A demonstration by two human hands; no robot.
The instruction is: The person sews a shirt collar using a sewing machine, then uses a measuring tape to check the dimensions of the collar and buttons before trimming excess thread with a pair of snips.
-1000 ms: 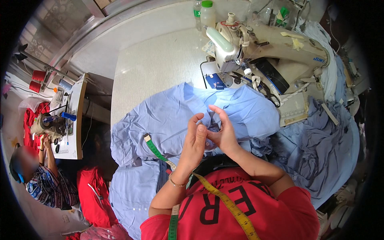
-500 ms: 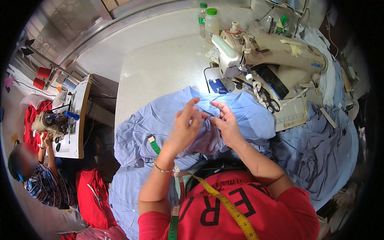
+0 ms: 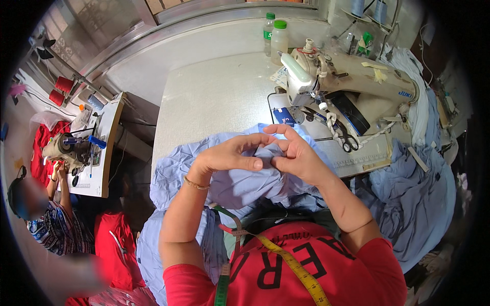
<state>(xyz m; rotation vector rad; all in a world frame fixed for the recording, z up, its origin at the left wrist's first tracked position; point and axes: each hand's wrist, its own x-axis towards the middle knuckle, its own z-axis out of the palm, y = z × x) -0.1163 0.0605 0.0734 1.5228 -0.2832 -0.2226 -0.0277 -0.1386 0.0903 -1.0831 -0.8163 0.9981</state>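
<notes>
A crumpled light-blue garment [image 3: 229,186] is gathered on the table's front edge and hangs toward me. My right hand [image 3: 298,155] is closed, pinching a bunched fold between thumb and bent fingers. Close beside it, my left hand [image 3: 227,155] arches over the cloth, its thumb apart and its fingers reaching toward my right fingertips. The left fingertips partly overlap the fold, and their contact with it is hard to see. A yellow measuring tape [image 3: 291,265] and its green part [image 3: 222,285] hang over my red shirt.
A sewing machine [image 3: 357,76] stands at the back right of the white table [image 3: 204,97]. Scissors [image 3: 348,140], a dark phone [image 3: 349,112] and two bottles [image 3: 278,43] are near it. More blue cloth [image 3: 408,199] is piled right. At left, another person works at a sewing machine [image 3: 66,150].
The garment has been drawn closer and bunched up between my hands. My left hand has turned from raised to arching over it, while my right keeps its pinch.
</notes>
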